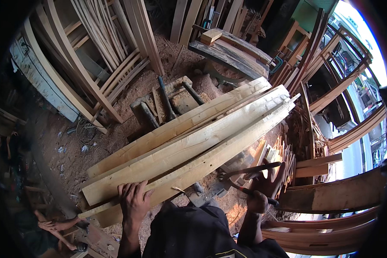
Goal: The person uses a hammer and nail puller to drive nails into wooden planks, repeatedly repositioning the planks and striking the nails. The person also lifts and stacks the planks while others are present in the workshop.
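Note:
Several long pale wooden planks (193,142) lie stacked diagonally, running from lower left to upper right. My left hand (134,201) rests flat on the near end of the lowest plank, fingers spread over its edge. My right hand (264,189) is to the right of the stack, closed around the handles of metal pincers (245,174), whose jaws point left toward the plank's side. A pencil-like stick (258,195) also lies in that hand.
Curved wooden frames and slats (94,51) lean at the upper left. A sawdust-covered floor (73,146) holds a low metal stand (167,103). Dark beams and timber stacks (331,198) crowd the right. Another person's arm and foot (60,228) show at the lower left.

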Available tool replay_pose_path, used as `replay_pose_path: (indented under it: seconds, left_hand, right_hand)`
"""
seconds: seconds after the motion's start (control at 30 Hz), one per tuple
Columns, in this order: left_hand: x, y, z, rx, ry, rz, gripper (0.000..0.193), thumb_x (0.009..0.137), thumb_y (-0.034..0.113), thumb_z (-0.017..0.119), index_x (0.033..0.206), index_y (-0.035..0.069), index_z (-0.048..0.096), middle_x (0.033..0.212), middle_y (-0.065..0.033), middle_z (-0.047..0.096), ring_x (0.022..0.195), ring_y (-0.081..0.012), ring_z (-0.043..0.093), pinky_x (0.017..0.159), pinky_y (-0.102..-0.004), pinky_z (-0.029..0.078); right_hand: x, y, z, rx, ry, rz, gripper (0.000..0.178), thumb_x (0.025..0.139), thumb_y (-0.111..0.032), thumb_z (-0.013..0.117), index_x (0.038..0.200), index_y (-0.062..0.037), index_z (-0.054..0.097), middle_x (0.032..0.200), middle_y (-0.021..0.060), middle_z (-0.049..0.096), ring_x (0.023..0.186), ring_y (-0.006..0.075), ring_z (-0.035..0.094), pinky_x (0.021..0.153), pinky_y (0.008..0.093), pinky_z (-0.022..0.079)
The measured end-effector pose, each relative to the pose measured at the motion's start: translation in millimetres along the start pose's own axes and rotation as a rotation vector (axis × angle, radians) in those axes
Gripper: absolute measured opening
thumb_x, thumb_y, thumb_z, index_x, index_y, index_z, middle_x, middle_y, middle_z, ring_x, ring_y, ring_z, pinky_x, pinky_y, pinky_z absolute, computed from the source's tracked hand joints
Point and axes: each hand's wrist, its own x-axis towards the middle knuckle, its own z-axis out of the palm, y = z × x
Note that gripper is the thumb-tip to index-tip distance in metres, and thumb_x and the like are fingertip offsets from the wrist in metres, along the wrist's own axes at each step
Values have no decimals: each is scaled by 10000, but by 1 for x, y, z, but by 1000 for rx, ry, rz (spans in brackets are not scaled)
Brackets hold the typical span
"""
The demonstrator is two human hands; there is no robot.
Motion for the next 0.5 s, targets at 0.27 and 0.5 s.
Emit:
replay_pose_path:
  seconds: [0.27, 0.5]
  left_hand:
    - [74, 96, 40, -90, -42, 46, 382, 828, 242, 740, 1138, 47, 631, 978, -123, 679, 941, -299, 624, 895, -448, 407]
    - [122, 147, 84, -148, -87, 152, 348, 854, 204, 705, 1169, 65, 650, 983, -73, 695, 939, -239, 638, 877, -391, 431]
  right_hand:
    - [62, -13, -22, 77, -240, -89, 1089, 810, -278, 783, 1593, -216, 29, 1553, 283, 221, 1110, 336, 590, 966, 472, 484]
    - [115, -1, -23, 26, -507, -262, 895, 931, -194, 657, 1584, -299, 53, 1577, 289, 141, 1204, 366, 566, 1002, 522, 486]
